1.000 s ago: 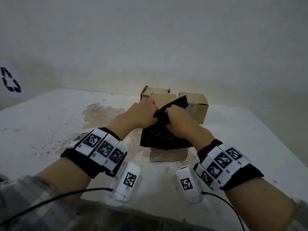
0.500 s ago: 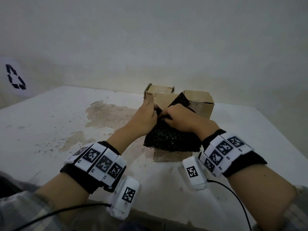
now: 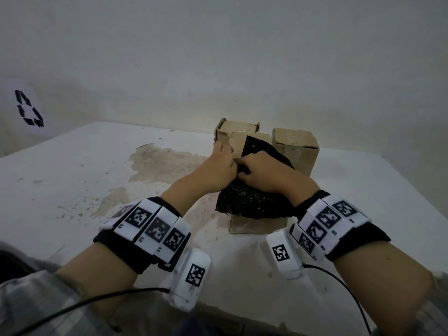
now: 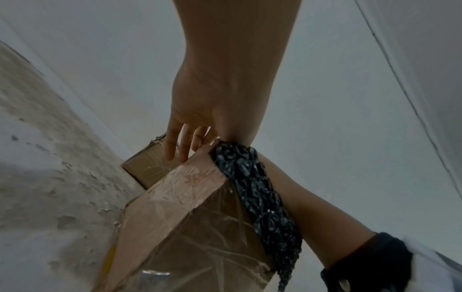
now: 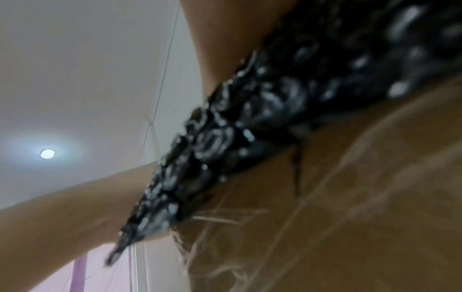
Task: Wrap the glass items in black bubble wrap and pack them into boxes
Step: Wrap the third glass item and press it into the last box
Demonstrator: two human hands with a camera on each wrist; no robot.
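Observation:
A black bubble wrap bundle (image 3: pixel 252 202) sits on top of the nearest cardboard box (image 3: pixel 257 225), bulging over its front edge. One corner of the wrap stands up at the back. My right hand (image 3: pixel 264 173) lies on the bundle, its fingers curled into the wrap. My left hand (image 3: pixel 218 166) is at the box's left top edge. In the left wrist view its fingers (image 4: pixel 175 146) lie straight against the box (image 4: pixel 180 207), beside the wrap (image 4: pixel 252 187), and the thumb is hidden. The right wrist view is blurred, showing only wrap (image 5: pixel 250 128) against cardboard (image 5: pixel 350 197). No glass shows.
Two more cardboard boxes stand just behind, one at the back left (image 3: pixel 238 130) and one at the back right (image 3: pixel 294 146). All rest on a white, stained table (image 3: pixel 84 178) set against a pale wall. Cables trail from both wrist cameras over the table's near edge.
My left hand has left the wrap and moved to the box's left top edge. My right hand has slid left across the top of the bundle, which is pressed lower.

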